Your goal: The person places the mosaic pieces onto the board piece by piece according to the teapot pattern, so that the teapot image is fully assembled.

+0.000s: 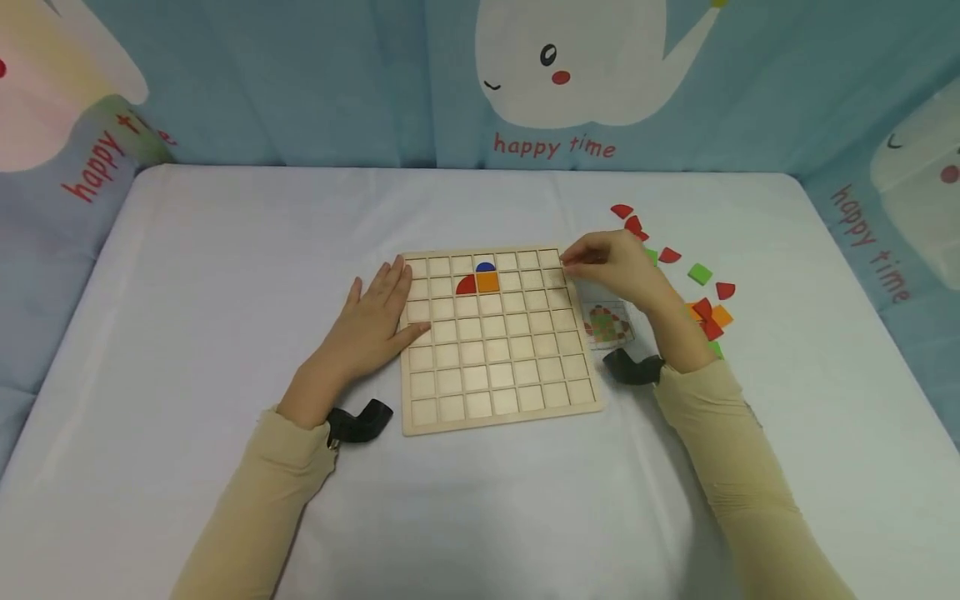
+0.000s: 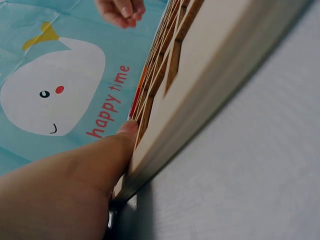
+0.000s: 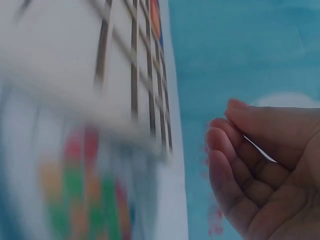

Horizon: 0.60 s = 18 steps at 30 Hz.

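A wooden grid board (image 1: 502, 426) lies on the table, with a red quarter-circle piece (image 1: 467, 285), an orange square (image 1: 487, 282) and a blue half-circle (image 1: 486, 267) in its upper cells. My left hand (image 1: 367, 321) rests along the board's left edge, fingers straight and the thumb over the rim. In the left wrist view, the left thumb (image 2: 122, 145) presses on the frame. My right hand (image 1: 618, 262) is over the board's upper right corner. Its fingers are loosely curled, thumb near the index finger, and no piece shows between them in the right wrist view.
Right of the board lies a pattern card (image 1: 609, 327), partly covered by the right arm. Loose red, green and orange pieces (image 1: 700, 274) are scattered farther right, some behind the right forearm. Blue printed cloth (image 1: 337, 92) rises behind the white table.
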Each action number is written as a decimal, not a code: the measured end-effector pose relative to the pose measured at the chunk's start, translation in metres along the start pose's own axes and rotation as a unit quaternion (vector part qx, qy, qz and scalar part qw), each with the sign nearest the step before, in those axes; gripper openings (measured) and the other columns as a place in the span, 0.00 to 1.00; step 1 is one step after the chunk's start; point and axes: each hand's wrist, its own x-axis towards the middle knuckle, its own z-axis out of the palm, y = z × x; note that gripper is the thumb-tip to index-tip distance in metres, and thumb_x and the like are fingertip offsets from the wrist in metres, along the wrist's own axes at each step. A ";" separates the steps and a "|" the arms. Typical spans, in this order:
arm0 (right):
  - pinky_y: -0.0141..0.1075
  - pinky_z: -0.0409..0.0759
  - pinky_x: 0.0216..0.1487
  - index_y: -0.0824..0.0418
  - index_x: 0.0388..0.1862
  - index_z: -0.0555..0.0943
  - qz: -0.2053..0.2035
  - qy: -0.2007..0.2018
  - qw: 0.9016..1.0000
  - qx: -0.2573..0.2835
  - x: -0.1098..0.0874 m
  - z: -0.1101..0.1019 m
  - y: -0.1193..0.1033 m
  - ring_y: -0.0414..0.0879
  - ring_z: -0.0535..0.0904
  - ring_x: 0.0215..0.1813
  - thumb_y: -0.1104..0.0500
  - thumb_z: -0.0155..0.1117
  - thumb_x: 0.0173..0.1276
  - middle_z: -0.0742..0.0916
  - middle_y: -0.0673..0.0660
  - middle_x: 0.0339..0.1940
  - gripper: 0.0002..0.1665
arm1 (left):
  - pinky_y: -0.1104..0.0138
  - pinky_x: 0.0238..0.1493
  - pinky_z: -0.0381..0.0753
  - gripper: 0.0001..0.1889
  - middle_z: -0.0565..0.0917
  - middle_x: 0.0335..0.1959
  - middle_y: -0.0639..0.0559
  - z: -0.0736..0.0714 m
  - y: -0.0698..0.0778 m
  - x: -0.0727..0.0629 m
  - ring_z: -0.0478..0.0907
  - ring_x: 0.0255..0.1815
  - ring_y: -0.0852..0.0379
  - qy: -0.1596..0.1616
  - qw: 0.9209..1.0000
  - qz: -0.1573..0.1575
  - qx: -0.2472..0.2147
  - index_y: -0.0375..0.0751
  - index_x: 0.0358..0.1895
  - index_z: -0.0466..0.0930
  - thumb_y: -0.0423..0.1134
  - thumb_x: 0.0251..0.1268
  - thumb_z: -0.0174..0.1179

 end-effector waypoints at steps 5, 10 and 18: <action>0.27 0.75 0.40 0.67 0.43 0.84 0.043 0.032 0.999 -0.003 -0.018 -0.023 0.022 0.38 0.80 0.38 0.61 0.66 0.63 0.86 0.56 0.38 0.12 | 0.45 0.69 0.31 0.43 0.36 0.76 0.40 -0.001 0.001 0.000 0.33 0.76 0.45 -0.004 1.000 -0.003 0.001 0.31 0.74 0.37 0.56 0.71 0.46; 0.27 0.74 0.41 0.66 0.45 0.83 0.078 0.045 0.996 0.000 -0.028 -0.043 0.035 0.38 0.78 0.41 0.57 0.67 0.64 0.86 0.48 0.38 0.16 | 0.45 0.69 0.31 0.43 0.36 0.76 0.40 -0.002 0.001 0.000 0.33 0.76 0.45 -0.006 1.000 -0.003 -0.002 0.31 0.74 0.37 0.56 0.71 0.46; 0.34 0.70 0.48 0.67 0.50 0.81 0.146 0.113 0.983 0.005 -0.033 -0.071 0.066 0.42 0.72 0.46 0.50 0.64 0.65 0.83 0.46 0.40 0.23 | 0.44 0.69 0.31 0.43 0.35 0.76 0.40 -0.001 0.001 0.000 0.32 0.76 0.45 -0.004 1.000 -0.001 0.002 0.30 0.74 0.36 0.55 0.72 0.46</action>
